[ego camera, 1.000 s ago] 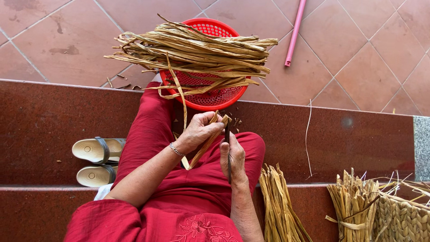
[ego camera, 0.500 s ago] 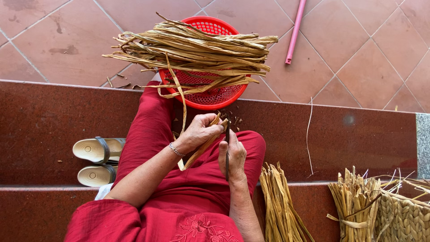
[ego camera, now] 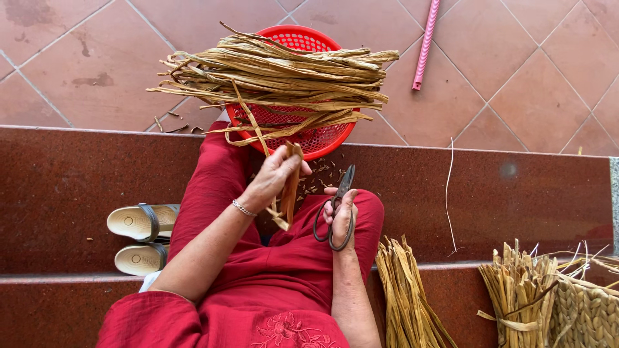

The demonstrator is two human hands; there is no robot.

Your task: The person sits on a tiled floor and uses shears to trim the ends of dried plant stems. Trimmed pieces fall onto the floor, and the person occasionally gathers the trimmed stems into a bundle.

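Scissors [ego camera: 336, 206] blades partly behind fingers [ego camera: 345, 216]

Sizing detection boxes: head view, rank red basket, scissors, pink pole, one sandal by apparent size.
1. red basket, partly hidden by the strips
2. pink pole, long but thin, cropped at frame top
3. sandal and scissors: look alike, unranked

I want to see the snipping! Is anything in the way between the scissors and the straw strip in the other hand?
Nothing visible. The right hand holds the scissors just beside the straw strip gripped in the left hand; only a small open gap above the red trousers lies between them.
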